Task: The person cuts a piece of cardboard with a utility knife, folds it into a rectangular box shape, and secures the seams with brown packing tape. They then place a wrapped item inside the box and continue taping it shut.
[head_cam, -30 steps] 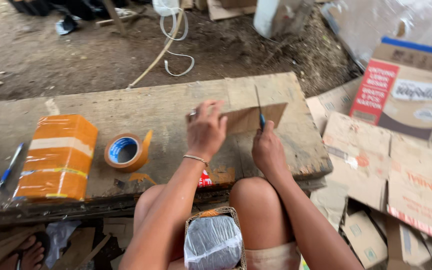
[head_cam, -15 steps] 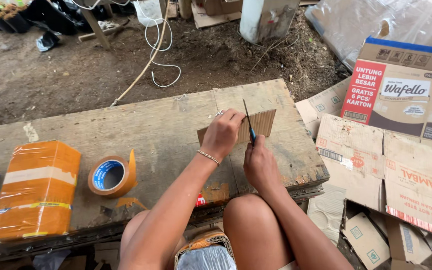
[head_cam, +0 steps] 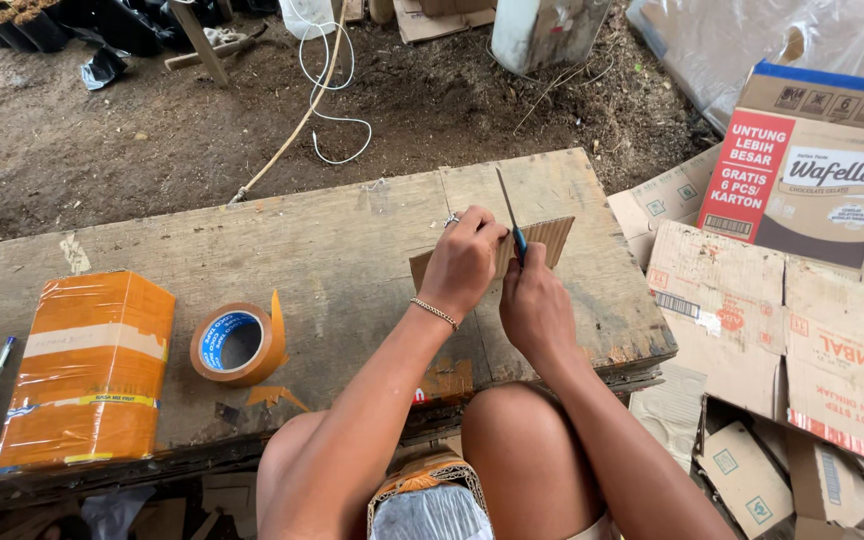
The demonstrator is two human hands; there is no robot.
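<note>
Both hands have drawn closer since a second ago: the left hand (head_cam: 464, 262) now presses the brown corrugated cardboard strip (head_cam: 542, 240) beneath curled fingers, while the right hand (head_cam: 535, 310) pinches a blue-handled blade (head_cam: 512, 218) upright mid-strip, cutting underway.

Reaching forward with both forearms, nearly parallel, knees bent beneath. Pressing down with the left hand (head_cam: 464, 262), fingers curled, knuckles up, wrist slightly bent. Clenching the right hand (head_cam: 535, 308) into a tight grip just beside it.
</note>
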